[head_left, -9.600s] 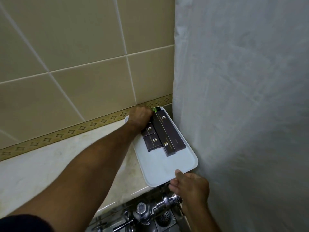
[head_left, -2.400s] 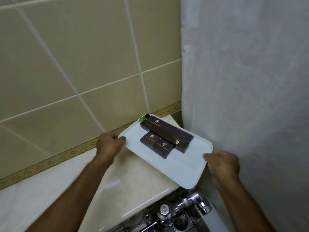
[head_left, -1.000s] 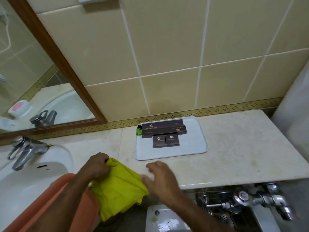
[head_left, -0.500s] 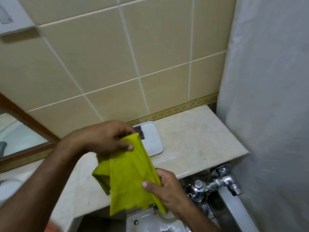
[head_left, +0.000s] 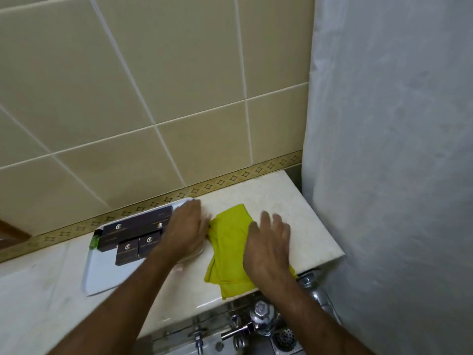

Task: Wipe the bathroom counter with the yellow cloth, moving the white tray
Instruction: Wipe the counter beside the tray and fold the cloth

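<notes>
Where the two forearms rise from the bottom edge, chrome valve fittings (head_left: 258,321) sit nearest, just below the heel of the right hand (head_left: 267,248) and under the front lip of the marble counter (head_left: 302,221). The right hand lies palm down on the yellow cloth (head_left: 230,249), its fingers (head_left: 266,219) loosely spread and extended flat, pinching nothing; their tips are blurred and reach past the cloth's right edge onto bare stone. The cloth is folded in a long strip running from beyond the fingertips' level back to the counter's front edge, where its near end hangs slightly over the lip, and it fills the gap between the two hands. The left hand (head_left: 185,233) also lies palm down, fingers held fairly close together and pointing away; their tips are smeared by motion, and whether they press on anything I cannot tell. The outer side of this hand touches the cloth's left edge. Under and to the left of its fingers lies the white tray (head_left: 99,275), flat on the counter and close against the wall. Dark boxes (head_left: 135,234) lie on the tray just left of the knuckles. Beyond all fingertips stands the tiled wall (head_left: 153,98), and right of the right hand's fingers hangs a pale curtain (head_left: 396,149).
</notes>
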`<action>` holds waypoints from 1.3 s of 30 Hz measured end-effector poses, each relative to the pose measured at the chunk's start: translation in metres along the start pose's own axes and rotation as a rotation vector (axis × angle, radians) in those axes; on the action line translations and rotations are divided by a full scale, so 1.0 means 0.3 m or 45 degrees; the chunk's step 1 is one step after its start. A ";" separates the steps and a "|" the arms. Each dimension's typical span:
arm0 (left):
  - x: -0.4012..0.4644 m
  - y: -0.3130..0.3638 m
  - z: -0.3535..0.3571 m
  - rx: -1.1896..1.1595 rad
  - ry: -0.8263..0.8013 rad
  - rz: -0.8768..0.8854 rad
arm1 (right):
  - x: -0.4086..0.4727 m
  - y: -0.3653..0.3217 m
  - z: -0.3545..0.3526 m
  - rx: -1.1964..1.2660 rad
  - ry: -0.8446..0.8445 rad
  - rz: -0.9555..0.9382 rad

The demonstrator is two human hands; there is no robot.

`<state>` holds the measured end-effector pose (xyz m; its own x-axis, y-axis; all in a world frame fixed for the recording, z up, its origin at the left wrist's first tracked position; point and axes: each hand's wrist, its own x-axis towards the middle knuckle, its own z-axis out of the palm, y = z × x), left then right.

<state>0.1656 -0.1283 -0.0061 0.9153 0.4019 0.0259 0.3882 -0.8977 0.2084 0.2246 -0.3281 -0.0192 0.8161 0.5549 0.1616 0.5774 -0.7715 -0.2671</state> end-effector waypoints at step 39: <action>-0.239 -0.129 0.047 0.070 0.105 -0.008 | -0.136 0.021 0.113 -0.191 -0.080 0.178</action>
<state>0.0864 -0.1249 -0.0299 0.9019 0.4189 0.1055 0.4012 -0.9027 0.1553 0.1942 -0.3451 -0.0597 0.8883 0.4536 0.0725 0.4593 -0.8776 -0.1374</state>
